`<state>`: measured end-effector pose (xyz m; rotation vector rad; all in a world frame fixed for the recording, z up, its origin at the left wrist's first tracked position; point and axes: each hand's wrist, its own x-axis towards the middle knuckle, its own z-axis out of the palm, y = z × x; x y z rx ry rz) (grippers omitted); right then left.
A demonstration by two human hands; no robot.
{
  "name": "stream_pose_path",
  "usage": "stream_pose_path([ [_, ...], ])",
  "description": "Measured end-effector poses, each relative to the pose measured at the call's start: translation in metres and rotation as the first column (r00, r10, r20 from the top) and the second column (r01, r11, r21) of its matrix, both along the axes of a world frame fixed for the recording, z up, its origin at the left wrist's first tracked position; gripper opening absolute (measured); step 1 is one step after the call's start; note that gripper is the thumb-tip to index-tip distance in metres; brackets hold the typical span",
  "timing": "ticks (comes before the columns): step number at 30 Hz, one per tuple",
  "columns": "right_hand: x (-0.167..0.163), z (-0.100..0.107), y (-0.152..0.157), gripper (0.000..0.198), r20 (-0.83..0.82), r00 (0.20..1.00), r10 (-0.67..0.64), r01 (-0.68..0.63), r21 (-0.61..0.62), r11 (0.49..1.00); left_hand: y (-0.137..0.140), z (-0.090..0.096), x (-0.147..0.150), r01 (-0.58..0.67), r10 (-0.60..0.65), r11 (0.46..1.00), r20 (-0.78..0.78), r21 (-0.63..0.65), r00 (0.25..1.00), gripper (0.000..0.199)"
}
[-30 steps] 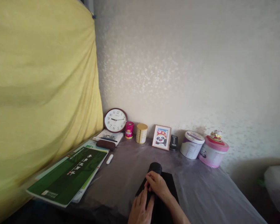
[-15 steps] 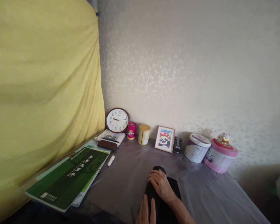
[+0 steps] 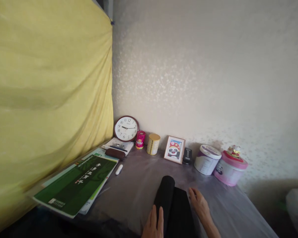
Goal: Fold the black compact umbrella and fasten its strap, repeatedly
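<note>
A black mat (image 3: 181, 211), partly rolled up, lies at the front of the table. Its thick roll (image 3: 165, 190) runs along the left side, and a flat part extends to the right of it. On the lower part of the roll rests my left hand (image 3: 154, 223), fingers stretched out and apart, holding nothing. My right hand (image 3: 200, 206) is just beyond the mat's right edge, near its far right corner, with fingers loosely bent and nothing visible in them.
Green books (image 3: 76, 185), a brown case (image 3: 115, 153) and a white pen-like object (image 3: 119, 169) are on the left. Along the wall stand a clock (image 3: 126, 128), a pink tin (image 3: 140, 139), a yellow-lidded can (image 3: 153, 144), a panda picture frame (image 3: 174, 149), a white tub (image 3: 207, 160) and a pink tub (image 3: 229, 170).
My right hand has come off the top of the roll and moved right, past the mat's edge. My left hand stays on the roll. The view has shifted slightly.
</note>
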<state>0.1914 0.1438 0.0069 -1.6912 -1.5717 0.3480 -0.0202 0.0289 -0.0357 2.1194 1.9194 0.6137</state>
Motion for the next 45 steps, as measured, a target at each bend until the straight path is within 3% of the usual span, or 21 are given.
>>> stream_pose_path([
  [5,-0.005,0.005,-0.049,0.052,-0.201,0.979,0.039,-0.095,-0.278,0.956,-0.005,0.03,-0.014,0.14,-0.138,0.969,0.025,-0.205,0.99,0.083],
  [11,-0.029,0.021,-0.057,0.05,-0.283,0.956,0.08,-0.14,-0.198,0.97,-0.013,0.047,-0.021,0.185,-0.165,0.948,0.094,-0.261,0.982,0.1],
  [17,-0.05,0.04,-0.052,0.045,-0.51,0.838,0.195,-0.319,-0.168,0.933,-0.016,0.055,-0.017,0.163,-0.138,0.933,0.1,-0.32,0.985,0.101],
  [20,-0.072,0.05,-0.047,0.043,-0.558,0.803,0.211,-0.347,-0.148,0.926,-0.017,0.058,-0.015,0.148,-0.136,0.934,0.06,-0.326,0.989,0.1],
  [24,-0.102,0.048,-0.033,0.04,-0.517,0.838,0.174,-0.305,-0.18,0.935,-0.017,0.046,-0.016,0.153,-0.151,0.959,0.027,-0.239,0.988,0.094],
  [27,-0.116,0.038,-0.024,0.037,-0.388,0.907,0.162,-0.251,-0.191,0.949,-0.017,0.035,-0.018,0.174,-0.172,0.974,0.023,-0.143,0.985,0.089],
  [30,-0.123,0.031,-0.022,0.034,-0.255,0.955,0.155,-0.216,-0.234,0.948,-0.018,0.034,-0.021,0.198,-0.195,0.971,0.03,-0.133,0.98,0.085],
  [35,-0.128,0.03,-0.022,0.036,-0.27,0.937,0.221,-0.302,-0.308,0.902,-0.027,0.044,-0.026,0.18,-0.179,0.976,0.024,-0.123,0.984,0.086],
  [39,-0.128,0.032,-0.025,0.026,-0.253,0.911,0.325,-0.394,-0.306,0.866,-0.037,0.043,-0.033,0.165,-0.162,0.986,0.084,-0.033,0.983,0.089],
  [45,-0.131,0.049,-0.04,0.015,-0.077,0.887,0.455,-0.459,-0.25,0.853,-0.038,0.045,-0.04,0.215,-0.214,0.976,0.033,-0.04,0.976,0.089],
])
